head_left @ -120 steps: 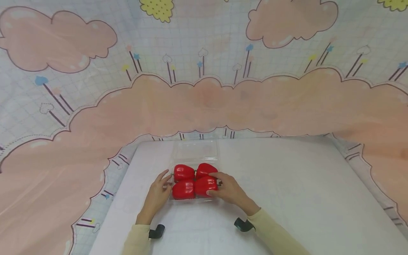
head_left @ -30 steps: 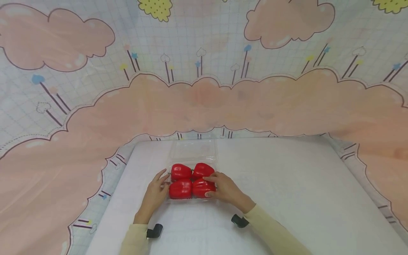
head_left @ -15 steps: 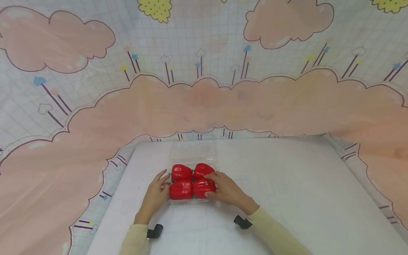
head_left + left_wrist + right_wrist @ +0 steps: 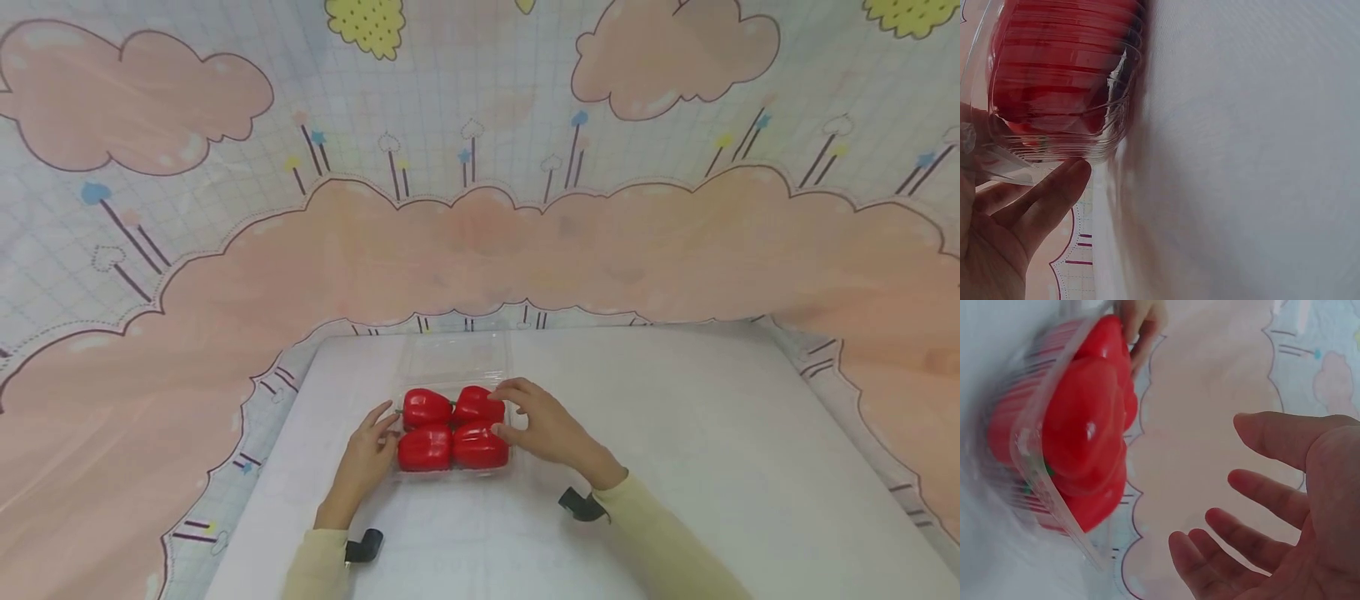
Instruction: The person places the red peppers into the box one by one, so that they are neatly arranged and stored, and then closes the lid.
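Observation:
Several glossy red bell peppers point(image 4: 424, 448) fill a clear plastic clamshell box point(image 4: 453, 472) on the white table, two side by side in front and two behind. My left hand point(image 4: 364, 458) holds the box's left side; in the left wrist view its fingertips point(image 4: 1077, 172) touch the ribbed wall beneath the rim, the thumb mostly out of frame. My right hand point(image 4: 551, 425) hovers at the right side, thumb and fingers spread, overlapping the right-hand peppers in the head view. In the right wrist view, a gap separates its fingers point(image 4: 1260, 490) from the peppers point(image 4: 1082, 428).
The box's transparent lid point(image 4: 454, 354) lies folded back behind the peppers. White cloth covers the table point(image 4: 675, 433). A patterned curtain point(image 4: 570, 250) with clouds rises behind it and along both sides. Small black camera mounts point(image 4: 365, 546) stick out from both wrists.
My right hand has let go of the front right pepper and moved up and to the right, uncovering it. My left hand stays at the box's left side.

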Motion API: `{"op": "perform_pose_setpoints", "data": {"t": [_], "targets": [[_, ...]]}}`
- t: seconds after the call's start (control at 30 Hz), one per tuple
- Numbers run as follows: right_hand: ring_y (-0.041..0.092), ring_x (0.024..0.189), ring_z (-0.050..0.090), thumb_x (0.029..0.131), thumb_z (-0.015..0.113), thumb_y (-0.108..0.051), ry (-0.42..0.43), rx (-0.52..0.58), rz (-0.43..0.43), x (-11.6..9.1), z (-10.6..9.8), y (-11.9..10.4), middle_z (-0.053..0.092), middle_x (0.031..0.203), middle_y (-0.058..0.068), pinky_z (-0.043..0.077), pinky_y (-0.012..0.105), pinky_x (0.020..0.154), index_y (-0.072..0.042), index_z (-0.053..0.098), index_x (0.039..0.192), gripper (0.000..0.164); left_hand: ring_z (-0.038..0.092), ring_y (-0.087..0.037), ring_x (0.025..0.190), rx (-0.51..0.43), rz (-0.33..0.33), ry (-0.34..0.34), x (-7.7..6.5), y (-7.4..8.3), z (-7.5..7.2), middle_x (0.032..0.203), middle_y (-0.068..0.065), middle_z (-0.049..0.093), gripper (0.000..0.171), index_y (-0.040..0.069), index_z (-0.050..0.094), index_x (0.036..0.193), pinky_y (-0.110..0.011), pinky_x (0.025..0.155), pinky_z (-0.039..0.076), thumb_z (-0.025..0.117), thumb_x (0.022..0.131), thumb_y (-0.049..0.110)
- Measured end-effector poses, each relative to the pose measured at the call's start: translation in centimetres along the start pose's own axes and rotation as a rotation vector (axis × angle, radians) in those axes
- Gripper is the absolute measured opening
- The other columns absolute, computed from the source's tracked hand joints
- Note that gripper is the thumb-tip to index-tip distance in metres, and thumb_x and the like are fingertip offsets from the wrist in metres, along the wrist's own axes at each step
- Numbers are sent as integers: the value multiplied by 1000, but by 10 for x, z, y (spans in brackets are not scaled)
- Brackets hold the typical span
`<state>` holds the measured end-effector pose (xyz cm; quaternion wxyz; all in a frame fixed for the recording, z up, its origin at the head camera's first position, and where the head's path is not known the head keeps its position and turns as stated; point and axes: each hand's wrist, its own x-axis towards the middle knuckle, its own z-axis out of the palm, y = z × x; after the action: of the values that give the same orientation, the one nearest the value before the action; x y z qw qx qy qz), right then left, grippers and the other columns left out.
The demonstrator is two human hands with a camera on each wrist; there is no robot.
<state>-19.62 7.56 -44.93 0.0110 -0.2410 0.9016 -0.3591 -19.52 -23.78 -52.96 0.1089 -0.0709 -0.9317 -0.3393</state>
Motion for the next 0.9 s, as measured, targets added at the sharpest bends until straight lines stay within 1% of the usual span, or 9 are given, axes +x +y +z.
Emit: {"op": "perform_pose_setpoints", "data": {"t": [0.13, 0.27, 0.4, 0.6, 0.7, 0.83, 0.9], "targets": [[26, 123, 56, 84, 75, -23, 61, -24, -18, 5, -5, 4, 56, 136, 7, 60, 42, 90, -16, 61, 129, 48, 72, -29, 101, -2, 9, 4, -1, -1, 1, 148, -15, 48, 38, -3, 61, 128, -36, 81, 62, 55, 92, 6], [25, 123, 56, 85, 75, -22, 117, -47, -29, 11, -9, 7, 56, 134, 7, 59, 42, 93, -15, 62, 126, 44, 72, -29, 101, -1, 14, 11, -1, -1, 1, 148, -15, 48, 37, -3, 62, 128, -36, 82, 61, 55, 92, 6], [24, 122, 56, 86, 73, -22, 138, -67, -28, 17, -11, 11, 57, 133, 7, 59, 39, 93, -15, 62, 125, 41, 72, -28, 101, 3, 9, 11, -1, -1, 2, 149, -14, 48, 37, -3, 62, 128, -36, 82, 61, 55, 92, 6], [26, 121, 58, 88, 71, -20, 145, -21, -17, 30, -9, 19, 57, 134, 9, 59, 42, 91, -13, 62, 125, 38, 72, -27, 101, 8, -2, 3, -1, -2, 2, 150, -13, 47, 38, -2, 61, 129, -36, 83, 61, 55, 93, 6], [28, 120, 58, 89, 70, -19, 154, 21, 16, 38, -7, 25, 57, 134, 10, 59, 44, 91, -13, 61, 126, 39, 71, -27, 102, 9, -8, 1, -1, -2, 1, 150, -12, 47, 38, -2, 61, 129, -36, 83, 61, 55, 93, 6], [30, 121, 58, 90, 69, -21, 155, 77, 112, 48, -3, 33, 57, 135, 8, 59, 43, 91, -15, 60, 129, 40, 71, -27, 103, 2, -15, -5, -1, -1, 1, 150, -12, 46, 38, -1, 61, 130, -36, 84, 61, 55, 93, 6], [31, 122, 58, 91, 68, -21, 152, 106, 145, 52, -1, 37, 58, 135, 8, 59, 42, 93, -16, 59, 131, 41, 71, -27, 102, 3, -15, -6, -2, -1, 1, 150, -12, 47, 38, -1, 61, 130, -36, 84, 61, 55, 93, 7]]}}
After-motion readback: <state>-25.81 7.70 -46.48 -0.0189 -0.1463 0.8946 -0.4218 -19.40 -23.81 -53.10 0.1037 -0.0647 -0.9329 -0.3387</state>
